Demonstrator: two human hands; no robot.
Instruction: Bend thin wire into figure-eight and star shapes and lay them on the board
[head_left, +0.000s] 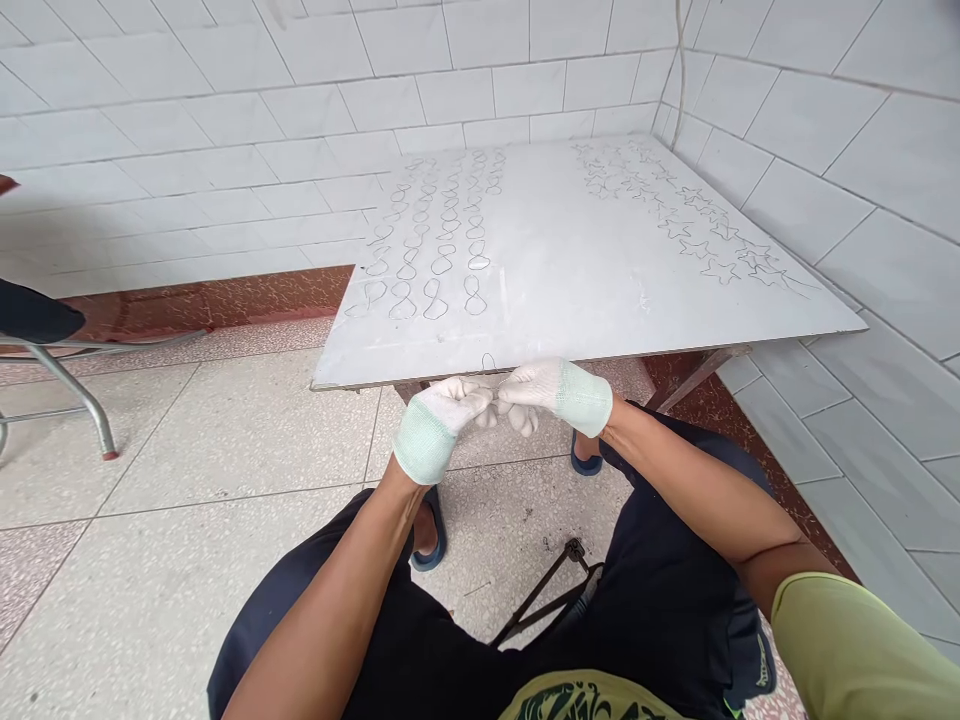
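Note:
My left hand and my right hand, both in white gloves with mint-green cuffs, meet at the near edge of a white table. Their fingers pinch a thin dark wire, whose small bent loop stands up above the fingertips. The rest of the wire is hidden by the gloves. Beyond my hands, toward the left, several figure-eight wire shapes lie in columns on the table. Over on its right side, several star-shaped wire pieces lie in a loose band, some overlapping.
White tiled walls border the table behind and to the right. A cable hangs in the corner. At far left is a metal-legged stool, with a person's dark-clothed leg above it. A dark metal frame stands between my legs.

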